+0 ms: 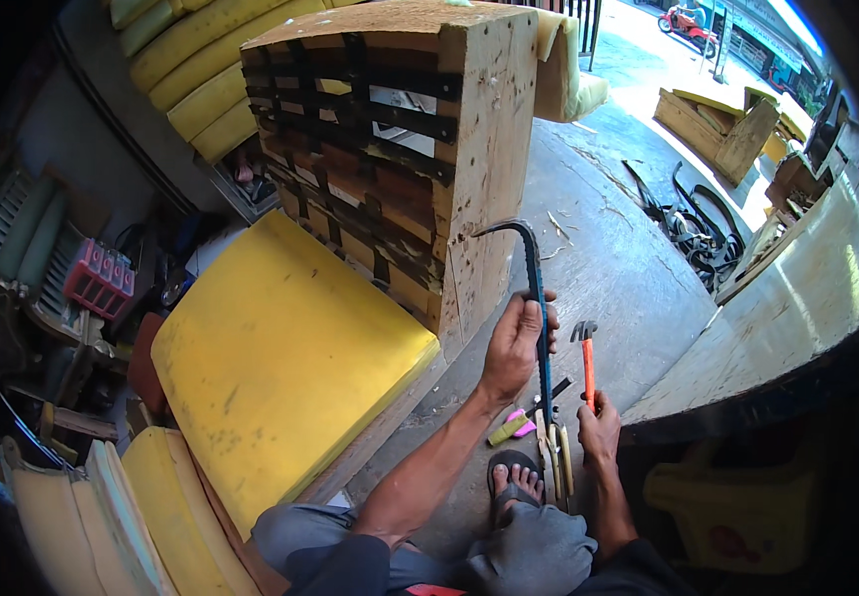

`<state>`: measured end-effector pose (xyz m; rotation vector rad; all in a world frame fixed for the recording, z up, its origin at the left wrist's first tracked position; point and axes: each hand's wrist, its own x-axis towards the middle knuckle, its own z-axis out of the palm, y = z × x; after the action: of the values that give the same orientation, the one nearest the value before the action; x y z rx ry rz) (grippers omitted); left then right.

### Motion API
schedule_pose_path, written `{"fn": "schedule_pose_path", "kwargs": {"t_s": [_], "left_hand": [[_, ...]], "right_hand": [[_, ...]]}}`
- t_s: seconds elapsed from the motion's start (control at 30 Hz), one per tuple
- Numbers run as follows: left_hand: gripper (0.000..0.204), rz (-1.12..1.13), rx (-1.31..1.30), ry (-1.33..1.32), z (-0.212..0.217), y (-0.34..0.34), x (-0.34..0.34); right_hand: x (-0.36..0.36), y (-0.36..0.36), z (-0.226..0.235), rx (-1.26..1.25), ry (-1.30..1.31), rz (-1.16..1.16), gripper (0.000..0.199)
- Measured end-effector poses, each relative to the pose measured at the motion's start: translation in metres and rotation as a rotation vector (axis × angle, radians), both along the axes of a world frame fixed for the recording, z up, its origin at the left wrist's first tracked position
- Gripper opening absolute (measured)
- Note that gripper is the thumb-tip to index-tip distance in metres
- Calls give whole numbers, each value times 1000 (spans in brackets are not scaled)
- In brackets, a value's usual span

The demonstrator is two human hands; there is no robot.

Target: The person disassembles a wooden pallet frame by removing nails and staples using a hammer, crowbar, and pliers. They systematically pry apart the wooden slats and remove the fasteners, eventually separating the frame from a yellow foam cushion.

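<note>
Grey floor [613, 268], left hand [515, 350] wrapped around pry bar [534, 266] — hook [511, 226] above it, near wooden frame [494, 129] — right hand [600, 429] gripping hammer [588, 363].

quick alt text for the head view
A person's left hand grips a hooked pry bar, its tip by a wooden frame with black straps; the right hand holds an orange-handled hammer. A yellow pad lies left.

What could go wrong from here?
1. The hooked tip of the pry bar is at the wooden frame; if it slips, the left hand could jerk or scrape.
2. The right hand holds a hammer; a stray swing might hit the left hand around the bar.
3. Bare toes show in the open sandal; a dropped tool could hurt them.
</note>
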<state>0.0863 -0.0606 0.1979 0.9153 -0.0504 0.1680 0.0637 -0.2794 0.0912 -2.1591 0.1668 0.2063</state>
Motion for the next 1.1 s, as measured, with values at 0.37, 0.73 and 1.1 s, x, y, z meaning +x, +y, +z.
{"fn": "schedule_pose_path", "kwargs": {"t_s": [0.37,0.73,1.1], "left_hand": [[22,-29,-484,-154,15,-29,29],[22,22,-777,-214,39,-49,38],[20,49,-811,-193,48,-44,35]], "right_hand": [[11,-34,130,17,-432,-51,29],[44,47,285,330,-731,419,36],[35,95,309,-125,-345,535,31]]}}
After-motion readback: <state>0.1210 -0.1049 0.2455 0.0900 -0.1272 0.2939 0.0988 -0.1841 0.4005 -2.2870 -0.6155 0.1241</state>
